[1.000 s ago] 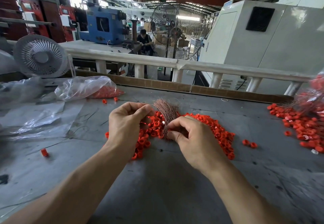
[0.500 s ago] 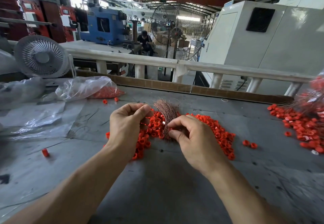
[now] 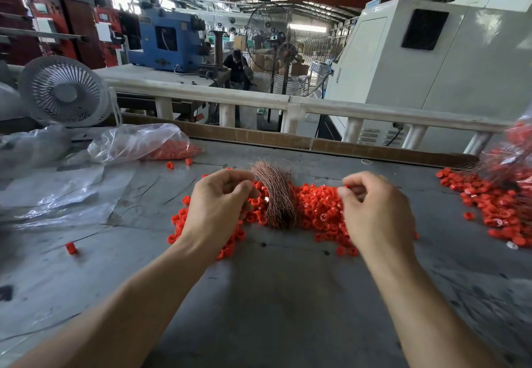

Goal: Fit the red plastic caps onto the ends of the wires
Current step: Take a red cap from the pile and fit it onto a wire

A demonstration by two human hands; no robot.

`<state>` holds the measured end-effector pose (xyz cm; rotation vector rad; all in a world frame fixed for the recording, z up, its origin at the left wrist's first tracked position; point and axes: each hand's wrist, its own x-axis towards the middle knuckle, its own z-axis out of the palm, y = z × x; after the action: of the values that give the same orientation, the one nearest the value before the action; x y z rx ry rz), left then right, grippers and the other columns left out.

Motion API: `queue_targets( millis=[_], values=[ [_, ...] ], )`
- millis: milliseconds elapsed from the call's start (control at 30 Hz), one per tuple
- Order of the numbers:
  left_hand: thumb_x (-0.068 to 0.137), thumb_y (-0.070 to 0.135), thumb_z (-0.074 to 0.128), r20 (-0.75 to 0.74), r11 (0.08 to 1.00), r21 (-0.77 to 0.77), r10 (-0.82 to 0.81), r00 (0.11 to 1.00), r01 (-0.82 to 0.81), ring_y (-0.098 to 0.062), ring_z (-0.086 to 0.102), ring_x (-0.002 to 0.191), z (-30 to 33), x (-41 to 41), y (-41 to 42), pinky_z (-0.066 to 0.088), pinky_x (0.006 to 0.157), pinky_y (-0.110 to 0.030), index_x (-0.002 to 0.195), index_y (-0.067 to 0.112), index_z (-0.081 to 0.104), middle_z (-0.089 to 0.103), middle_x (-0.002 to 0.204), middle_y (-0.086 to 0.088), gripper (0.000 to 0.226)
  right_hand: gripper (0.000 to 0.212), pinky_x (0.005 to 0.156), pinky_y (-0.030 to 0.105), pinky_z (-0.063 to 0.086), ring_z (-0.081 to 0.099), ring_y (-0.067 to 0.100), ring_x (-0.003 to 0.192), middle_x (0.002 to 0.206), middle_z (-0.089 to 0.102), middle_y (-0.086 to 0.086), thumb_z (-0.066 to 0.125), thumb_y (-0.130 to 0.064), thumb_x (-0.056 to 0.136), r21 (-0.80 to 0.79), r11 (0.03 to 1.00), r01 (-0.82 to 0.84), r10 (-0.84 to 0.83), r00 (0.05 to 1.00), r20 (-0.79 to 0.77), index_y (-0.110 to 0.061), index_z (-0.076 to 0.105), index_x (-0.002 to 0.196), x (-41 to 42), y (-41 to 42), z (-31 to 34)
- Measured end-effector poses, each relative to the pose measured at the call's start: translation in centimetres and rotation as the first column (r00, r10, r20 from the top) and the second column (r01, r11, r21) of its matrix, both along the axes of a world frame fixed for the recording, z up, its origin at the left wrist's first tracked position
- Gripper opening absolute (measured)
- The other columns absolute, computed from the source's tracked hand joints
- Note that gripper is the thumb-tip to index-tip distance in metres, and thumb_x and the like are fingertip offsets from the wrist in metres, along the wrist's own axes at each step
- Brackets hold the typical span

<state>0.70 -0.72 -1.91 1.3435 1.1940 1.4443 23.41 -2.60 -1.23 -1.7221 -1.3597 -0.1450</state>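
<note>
A bundle of thin copper wires (image 3: 277,195) lies on the grey table (image 3: 273,295), on top of a spread of loose red plastic caps (image 3: 319,209). My left hand (image 3: 218,209) sits just left of the bundle with its fingers curled and thumb pressed to them, apparently pinching a red cap. My right hand (image 3: 374,212) is to the right of the bundle, above the caps. Its thumb and fingers pinch something thin, seemingly a single wire, and a speck of red shows at the fingertips.
A clear plastic bag of caps (image 3: 149,144) lies at the back left, beside a white fan (image 3: 64,92). Another heap of caps with wires (image 3: 498,203) covers the right edge. A stray cap (image 3: 71,248) lies front left. A cardboard strip (image 3: 288,140) and a white railing (image 3: 288,102) bound the far side.
My right hand has left the wire bundle and moved to the right, still pinched. My left hand has stayed at the bundle's left side.
</note>
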Motion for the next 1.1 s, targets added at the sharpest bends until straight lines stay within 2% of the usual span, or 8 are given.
queue_targets(
  millis=[133, 300, 567, 667, 800, 833, 933, 1100],
  values=[
    [0.098, 0.003, 0.06, 0.006, 1.0, -0.013, -0.008, 1.0, 0.008, -0.008, 0.062, 0.057, 0.2, 0.1, -0.1, 0.051, 0.052, -0.019, 0.096, 0.015, 0.074, 0.077, 0.077, -0.004, 0.019, 0.007, 0.082, 0.039, 0.054, 0.068, 0.034, 0.098, 0.102, 0.075, 0.006, 0.074, -0.027, 0.089, -0.237, 0.936, 0.259, -0.252, 0.966, 0.06, -0.024, 0.073, 0.095, 4.0, 0.1, 0.5],
    [0.098, 0.004, 0.06, -0.05, 1.0, -0.006, -0.008, 0.999, 0.008, -0.007, 0.062, 0.057, 0.0, 0.1, -0.1, 0.05, 0.049, -0.019, 0.095, 0.016, 0.074, 0.076, 0.075, -0.002, 0.019, 0.011, 0.096, 0.039, 0.05, 0.065, 0.035, 0.111, 0.114, 0.074, 0.01, 0.071, -0.024, 0.088, -0.494, 0.811, 0.313, -0.318, 0.945, 0.077, -0.028, 0.076, 0.096, 6.2, 0.1, 0.2],
    [0.098, 0.008, 0.062, -0.122, 1.0, 0.002, 0.016, 0.992, -0.016, -0.008, 0.063, 0.059, -0.3, -0.1, 0.1, 0.05, 0.05, -0.02, 0.093, 0.02, 0.074, 0.076, 0.075, -0.001, 0.018, 0.022, 0.099, 0.038, 0.044, 0.062, 0.034, 0.117, 0.117, 0.071, 0.01, 0.067, -0.024, 0.089, -0.588, 0.712, 0.383, -0.351, 0.92, 0.174, -0.028, 0.075, 0.109, 7.0, 0.4, 0.2],
    [0.098, 0.01, 0.064, -0.17, 0.999, 0.023, 0.027, 0.985, -0.024, -0.009, 0.066, 0.063, -0.3, -0.3, 0.2, 0.052, 0.055, -0.023, 0.092, 0.023, 0.074, 0.077, 0.076, 0.001, 0.017, 0.022, 0.099, 0.039, 0.043, 0.06, 0.035, 0.117, 0.119, 0.071, 0.01, 0.071, -0.031, 0.089, -0.523, 0.764, 0.377, -0.316, 0.926, 0.205, -0.027, 0.074, 0.111, 6.4, 0.4, 0.1],
    [0.095, 0.013, 0.066, -0.287, 0.995, 0.083, 0.074, 0.955, -0.052, -0.011, 0.069, 0.068, -0.4, -0.5, 0.3, 0.057, 0.065, -0.032, 0.09, 0.026, 0.074, 0.076, 0.076, 0.008, 0.016, 0.0, 0.088, 0.038, 0.052, 0.066, 0.034, 0.102, 0.102, 0.076, 0.004, 0.074, -0.028, 0.088, -0.304, 0.936, 0.18, -0.157, 0.983, 0.099, -0.028, 0.074, 0.088, 4.0, 0.4, 0.1],
    [0.094, 0.015, 0.066, -0.322, 0.994, 0.093, 0.087, 0.943, -0.06, -0.008, 0.069, 0.067, -0.5, -0.5, 0.4, 0.057, 0.064, -0.03, 0.089, 0.028, 0.074, 0.075, 0.075, 0.011, 0.016, 0.006, 0.083, 0.037, 0.053, 0.067, 0.031, 0.097, 0.096, 0.077, 0.001, 0.074, -0.027, 0.088, -0.274, 0.954, 0.119, -0.103, 0.992, 0.072, -0.029, 0.072, 0.082, 3.1, 0.4, 0.0],
    [0.091, 0.016, 0.068, -0.446, 0.99, 0.127, 0.111, 0.888, -0.06, -0.002, 0.066, 0.062, -0.6, -0.4, 0.4, 0.047, 0.05, -0.012, 0.084, 0.032, 0.073, 0.071, 0.073, 0.018, 0.018, 0.013, 0.075, 0.031, 0.051, 0.067, 0.018, 0.083, 0.082, 0.073, -0.012, 0.076, -0.027, 0.087, -0.235, 0.968, -0.09, 0.092, 0.996, -0.003, -0.03, 0.071, 0.075, 0.8, 0.2, -0.6],
    [0.085, 0.024, 0.074, -0.664, 0.98, 0.195, 0.166, 0.729, -0.046, 0.006, 0.06, 0.073, -0.9, -0.4, 0.4, 0.037, 0.061, -0.006, 0.083, 0.034, 0.072, 0.067, 0.075, 0.021, 0.01, 0.01, 0.068, 0.02, 0.043, 0.06, 0.007, 0.079, 0.08, 0.068, -0.016, 0.082, -0.034, 0.083, -0.211, 0.931, -0.299, 0.312, 0.95, 0.032, -0.028, 0.074, 0.081, -1.7, 0.1, -1.5]
  ],
)
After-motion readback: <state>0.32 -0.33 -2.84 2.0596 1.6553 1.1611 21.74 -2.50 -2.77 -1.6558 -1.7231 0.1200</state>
